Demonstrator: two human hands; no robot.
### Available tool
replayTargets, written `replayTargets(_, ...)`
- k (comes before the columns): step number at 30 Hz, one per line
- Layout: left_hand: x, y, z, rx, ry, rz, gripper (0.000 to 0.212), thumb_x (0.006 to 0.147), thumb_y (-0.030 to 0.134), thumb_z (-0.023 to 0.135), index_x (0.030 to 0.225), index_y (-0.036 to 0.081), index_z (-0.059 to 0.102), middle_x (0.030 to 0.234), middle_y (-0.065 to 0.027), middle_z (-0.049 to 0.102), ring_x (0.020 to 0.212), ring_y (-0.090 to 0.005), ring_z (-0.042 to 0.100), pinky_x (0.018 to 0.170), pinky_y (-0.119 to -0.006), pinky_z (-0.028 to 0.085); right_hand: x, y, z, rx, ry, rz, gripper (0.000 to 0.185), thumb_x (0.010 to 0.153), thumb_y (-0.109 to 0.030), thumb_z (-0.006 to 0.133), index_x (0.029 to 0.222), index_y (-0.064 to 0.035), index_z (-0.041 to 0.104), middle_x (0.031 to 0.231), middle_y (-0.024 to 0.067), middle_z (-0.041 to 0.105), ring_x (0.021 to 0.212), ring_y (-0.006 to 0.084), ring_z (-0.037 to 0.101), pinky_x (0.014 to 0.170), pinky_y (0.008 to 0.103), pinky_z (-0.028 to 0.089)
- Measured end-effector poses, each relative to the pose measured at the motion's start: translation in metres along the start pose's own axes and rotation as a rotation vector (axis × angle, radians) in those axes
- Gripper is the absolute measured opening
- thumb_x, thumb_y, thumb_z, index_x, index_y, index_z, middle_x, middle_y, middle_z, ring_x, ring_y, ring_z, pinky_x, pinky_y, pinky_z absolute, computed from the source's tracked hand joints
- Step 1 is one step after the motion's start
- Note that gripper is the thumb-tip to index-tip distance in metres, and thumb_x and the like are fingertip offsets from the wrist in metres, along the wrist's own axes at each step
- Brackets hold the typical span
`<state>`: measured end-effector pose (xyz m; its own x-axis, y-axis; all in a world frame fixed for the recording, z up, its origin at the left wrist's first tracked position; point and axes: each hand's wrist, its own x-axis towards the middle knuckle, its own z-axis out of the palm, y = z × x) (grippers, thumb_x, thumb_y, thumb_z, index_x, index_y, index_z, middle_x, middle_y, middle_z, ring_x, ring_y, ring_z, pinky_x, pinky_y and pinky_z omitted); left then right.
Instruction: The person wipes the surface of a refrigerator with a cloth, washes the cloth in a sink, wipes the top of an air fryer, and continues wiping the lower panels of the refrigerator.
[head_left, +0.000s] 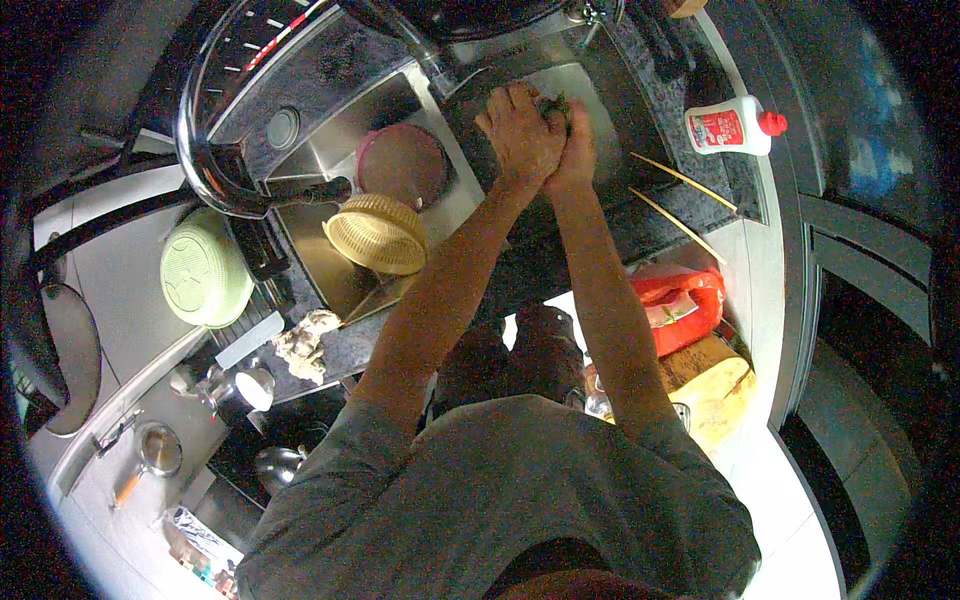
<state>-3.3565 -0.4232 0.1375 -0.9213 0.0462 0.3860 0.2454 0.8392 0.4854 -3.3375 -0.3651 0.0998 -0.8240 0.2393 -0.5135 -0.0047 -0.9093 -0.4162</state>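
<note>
Both of my hands meet over the right-hand sink basin (577, 79), at the ends of my outstretched arms. My left hand (521, 142) is pressed against my right hand (576, 150), its fingers bent and a little apart. A small bit of dark leafy greens (553, 107) shows between the two hands near the fingertips; the rest is covered by them. Left of the hands, in the neighbouring basin, sit a pinkish round container (397, 161) and a tilted yellow plastic colander (379, 234).
A chrome faucet (193, 150) arches at the left. An upturned green colander (206, 274) and a crumpled cloth (307, 346) lie beyond. On the right are two chopsticks (686, 182), a white bottle with red cap (727, 127), a red plastic bag (694, 319) and a wooden block (716, 386).
</note>
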Motion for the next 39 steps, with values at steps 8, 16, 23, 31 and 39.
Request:
replayTargets(8,-0.048,-0.016,0.028,-1.170,-0.306,-0.649,0.064,0.082,0.045,0.067,0.121,0.000,0.044,0.122,-0.0182,0.052,0.112,-0.0273,0.051,0.090,-0.045,0.043,0.048,0.005,-0.045,-0.566,0.288,-0.086,0.028,0.083,-0.029,0.069,0.097,-0.0061,0.061,0.093,0.0041,0.061,0.078,0.0174,0.056,0.068,0.0352,0.048)
replayTargets(16,0.003,-0.023,-0.063,-1.331,-1.107,-0.912,0.057,0.086,0.044,0.065,0.126,0.006,0.052,0.128,-0.0056,0.052,0.117,-0.0197,0.049,0.091,-0.040,0.045,-0.046,-0.021,-0.009,-1.536,-0.607,-0.747,0.058,0.081,-0.021,0.067,0.132,-0.0056,0.045,0.143,0.0154,0.036,0.133,0.0328,0.031,0.109,0.0461,0.029)
replayTargets(23,0.076,-0.040,-0.078,-0.942,-1.617,-0.202,0.022,0.083,0.034,0.069,0.093,0.015,0.065,0.086,0.0009,0.058,0.075,-0.0097,0.052,0.060,-0.024,0.040,-0.092,-0.130,0.096,-2.140,-1.196,-1.091,0.075,0.069,-0.010,0.070,0.139,-0.0147,0.042,0.150,0.0077,0.026,0.139,0.0335,0.024,0.109,0.0465,0.030)
replayTargets(31,0.109,0.054,-0.145,-0.571,-1.569,-0.095,0.030,0.078,0.032,0.069,0.061,0.017,0.049,0.053,0.0037,0.042,0.043,-0.0079,0.037,0.038,-0.024,0.026,-0.084,-0.150,0.124,-2.233,-0.868,-1.240,0.042,0.079,-0.011,0.057,0.121,-0.0093,0.051,0.102,0.0164,0.061,0.079,0.0372,0.065,0.067,0.0453,0.053)
replayTargets(39,0.076,0.044,-0.100,-0.209,-0.916,0.146,0.023,0.077,0.026,0.064,0.079,0.004,0.060,0.068,-0.0098,0.061,0.054,-0.0211,0.058,0.044,-0.037,0.046,-0.062,-0.133,0.123,-2.643,-0.777,-0.805,0.026,0.074,-0.010,0.064,0.097,-0.0010,0.061,0.079,0.0244,0.064,0.079,0.0383,0.066,0.065,0.0479,0.053)
